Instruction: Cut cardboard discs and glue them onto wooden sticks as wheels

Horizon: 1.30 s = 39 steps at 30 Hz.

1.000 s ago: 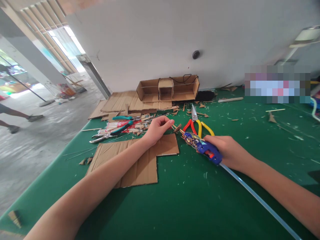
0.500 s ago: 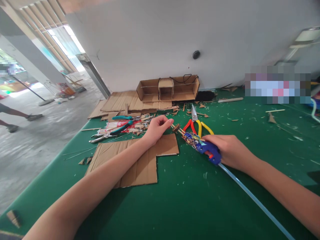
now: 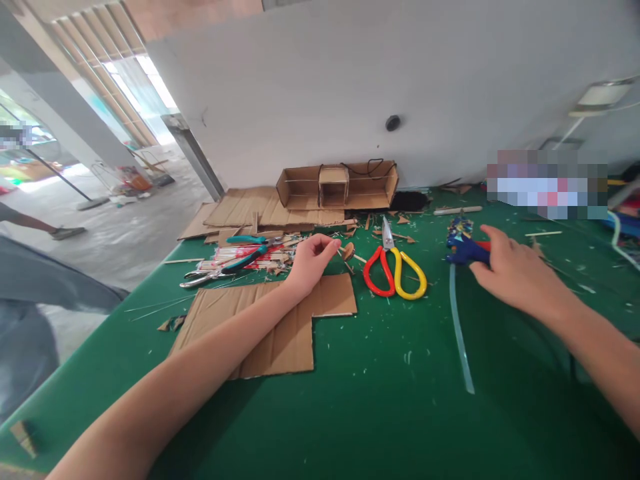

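My left hand (image 3: 314, 261) is closed in a pinch on a thin wooden stick (image 3: 359, 258) with a small brown cardboard disc (image 3: 348, 251) around it. Part of the stick is hidden by my fingers. On the right, my right hand (image 3: 513, 267) is around the handle of a blue glue gun (image 3: 466, 251), thumb and forefinger apart on either side. The gun's nozzle end is crusted with glue and points away from me. A clear glue stick (image 3: 460, 327) trails out of its back. Scissors with red and yellow handles (image 3: 395, 270) lie between my hands.
Cut cardboard (image 3: 280, 340) lies under my left forearm. Teal-handled pliers (image 3: 245, 259) and wood scraps are beyond it. A cardboard box frame (image 3: 337, 185) stands against the wall (image 3: 310, 87). A person's leg (image 3: 55, 287) shows beside the green table (image 3: 380, 413).
My right hand has carried the glue gun away from the stick to the right and turned it. The scissors now show fully. My left hand stays nearly in place. A person has come closer at left.
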Tool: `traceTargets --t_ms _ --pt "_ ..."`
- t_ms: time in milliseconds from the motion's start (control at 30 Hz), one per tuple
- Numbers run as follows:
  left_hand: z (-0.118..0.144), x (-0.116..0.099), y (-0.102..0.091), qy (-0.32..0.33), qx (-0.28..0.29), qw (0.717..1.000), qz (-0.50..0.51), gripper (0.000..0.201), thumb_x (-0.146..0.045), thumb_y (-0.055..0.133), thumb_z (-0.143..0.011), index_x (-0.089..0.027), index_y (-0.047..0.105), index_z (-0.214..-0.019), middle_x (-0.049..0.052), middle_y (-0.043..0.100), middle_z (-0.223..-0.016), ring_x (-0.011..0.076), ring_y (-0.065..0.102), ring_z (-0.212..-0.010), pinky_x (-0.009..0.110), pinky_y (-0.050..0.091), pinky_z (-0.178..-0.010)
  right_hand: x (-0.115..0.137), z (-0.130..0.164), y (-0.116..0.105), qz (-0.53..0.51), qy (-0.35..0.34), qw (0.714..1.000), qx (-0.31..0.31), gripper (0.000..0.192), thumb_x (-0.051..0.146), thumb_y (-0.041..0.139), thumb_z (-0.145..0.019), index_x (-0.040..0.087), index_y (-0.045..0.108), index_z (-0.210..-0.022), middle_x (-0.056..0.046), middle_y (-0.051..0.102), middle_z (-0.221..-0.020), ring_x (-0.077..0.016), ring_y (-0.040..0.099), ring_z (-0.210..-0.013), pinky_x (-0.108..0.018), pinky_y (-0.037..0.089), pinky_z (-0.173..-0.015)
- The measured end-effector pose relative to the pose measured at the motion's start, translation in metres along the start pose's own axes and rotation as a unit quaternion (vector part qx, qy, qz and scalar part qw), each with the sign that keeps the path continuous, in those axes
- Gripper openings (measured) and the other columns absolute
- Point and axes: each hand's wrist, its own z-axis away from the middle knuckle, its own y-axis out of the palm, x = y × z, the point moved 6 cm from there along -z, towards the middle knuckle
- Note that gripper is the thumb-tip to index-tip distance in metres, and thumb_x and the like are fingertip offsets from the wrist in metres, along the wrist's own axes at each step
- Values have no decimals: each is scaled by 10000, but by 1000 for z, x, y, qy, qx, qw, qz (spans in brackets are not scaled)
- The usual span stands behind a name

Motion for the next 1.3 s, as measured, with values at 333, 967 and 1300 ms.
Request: traceTargets --t_ms 333,967,1300 --pt "-2 -30 6 62 82 988 -118 225 -358 547 -800 -157 649 -785 30 659 -751 117 551 -651 232 399 -558 -22 12 -2 80 145 986 -5 488 287 231 -895 31 432 -1259 -320 517 -1054 -464 420 -1047 -562 335 -696" --pt "-28 -78 44 159 160 927 -300 145 -179 516 -780 -181 632 -866 17 687 -853 130 610 -757 258 460 -686 61 24 -14 -153 -258 954 -12 428 427 328 -913 226 516 -1241 -102 511 -1279 -249 449 -1154 -431 366 -956" --pt "-32 -57 52 178 168 922 -299 112 -193 491 -791 -192 602 -808 16 657 -786 137 588 -707 262 431 -645 85 31 -11 -70 -264 962 11 404 475 299 -911 318 611 -1113 -81 547 -1216 -297 472 -1106 -523 362 -896"
